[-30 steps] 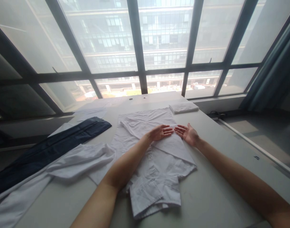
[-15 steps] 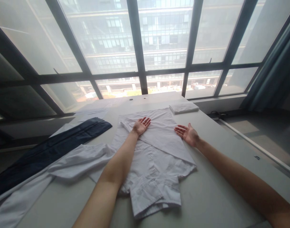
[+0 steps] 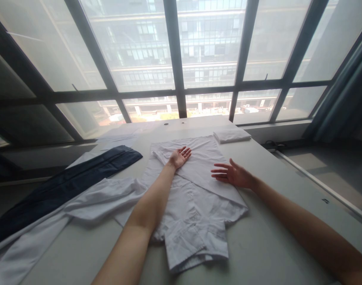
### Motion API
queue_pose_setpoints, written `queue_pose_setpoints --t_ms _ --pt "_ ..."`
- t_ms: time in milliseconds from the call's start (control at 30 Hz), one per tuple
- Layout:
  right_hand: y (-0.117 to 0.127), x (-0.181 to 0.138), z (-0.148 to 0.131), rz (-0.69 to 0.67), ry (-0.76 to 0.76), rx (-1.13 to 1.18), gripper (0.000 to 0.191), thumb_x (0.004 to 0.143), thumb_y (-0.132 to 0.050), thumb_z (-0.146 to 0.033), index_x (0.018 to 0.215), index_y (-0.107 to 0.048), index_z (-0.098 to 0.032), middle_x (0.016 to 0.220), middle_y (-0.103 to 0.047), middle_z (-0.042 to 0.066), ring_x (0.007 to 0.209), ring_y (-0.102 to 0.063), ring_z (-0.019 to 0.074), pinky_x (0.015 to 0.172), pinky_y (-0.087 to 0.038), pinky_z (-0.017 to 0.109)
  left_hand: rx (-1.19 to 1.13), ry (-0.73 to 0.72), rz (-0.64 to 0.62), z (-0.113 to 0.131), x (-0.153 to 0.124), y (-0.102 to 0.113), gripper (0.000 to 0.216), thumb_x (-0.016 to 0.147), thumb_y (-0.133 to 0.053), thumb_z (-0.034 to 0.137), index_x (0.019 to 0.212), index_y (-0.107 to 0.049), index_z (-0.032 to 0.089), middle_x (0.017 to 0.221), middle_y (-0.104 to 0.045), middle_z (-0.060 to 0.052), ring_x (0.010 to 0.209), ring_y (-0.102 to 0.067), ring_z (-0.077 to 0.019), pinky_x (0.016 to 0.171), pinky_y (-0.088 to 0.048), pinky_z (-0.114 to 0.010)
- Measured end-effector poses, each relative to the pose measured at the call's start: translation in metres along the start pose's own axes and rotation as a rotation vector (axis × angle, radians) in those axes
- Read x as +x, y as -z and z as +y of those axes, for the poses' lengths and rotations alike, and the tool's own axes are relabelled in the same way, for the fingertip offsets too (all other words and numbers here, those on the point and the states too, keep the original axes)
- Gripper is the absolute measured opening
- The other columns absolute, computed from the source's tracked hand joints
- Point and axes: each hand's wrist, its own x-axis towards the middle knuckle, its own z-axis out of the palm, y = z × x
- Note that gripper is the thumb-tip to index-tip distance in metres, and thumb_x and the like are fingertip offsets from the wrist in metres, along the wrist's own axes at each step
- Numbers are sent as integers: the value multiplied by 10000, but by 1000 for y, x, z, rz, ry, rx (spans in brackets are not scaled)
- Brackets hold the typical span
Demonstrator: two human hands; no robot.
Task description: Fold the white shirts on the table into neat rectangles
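Observation:
A white short-sleeved shirt (image 3: 195,206) lies partly folded on the grey table (image 3: 266,245). My left hand (image 3: 179,157) rests flat on its far upper part, fingers stretched out and holding nothing. My right hand (image 3: 233,174) hovers over the shirt's right edge with fingers spread and pointing left. It holds nothing either.
A dark navy garment (image 3: 68,184) lies across the table's left side. Another white garment (image 3: 80,209) is spread beside it. A small folded white cloth (image 3: 232,135) sits at the far right corner. Large windows stand behind the table, with a curtain (image 3: 343,103) at the right.
My left hand slid from the shirt's middle up and left across the cloth. My right hand turned palm-down and moved left over the shirt's edge.

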Motion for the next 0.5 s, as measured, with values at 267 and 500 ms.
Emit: queue_pose_setpoints --t_ms 267,500 --pt "8 -15 0 -433 -403 -136 691 894 -652 -602 1425 -534 -175 1472 -543 245 1248 -629 377 976 -527 479 -41 12 2 0 1 1 286 930 -428 113 1181 -557 160 1229 -658 -210 1118 -702 -291 841 -627 -424" --pt "4 -17 -4 -455 -390 -132 706 859 -696 -590 1409 -547 -172 1422 -589 247 1214 -649 391 909 -564 466 -48 6 12 -1 2 2 280 937 -425 103 1184 -536 174 1258 -645 -203 1116 -704 -286 833 -631 -430"
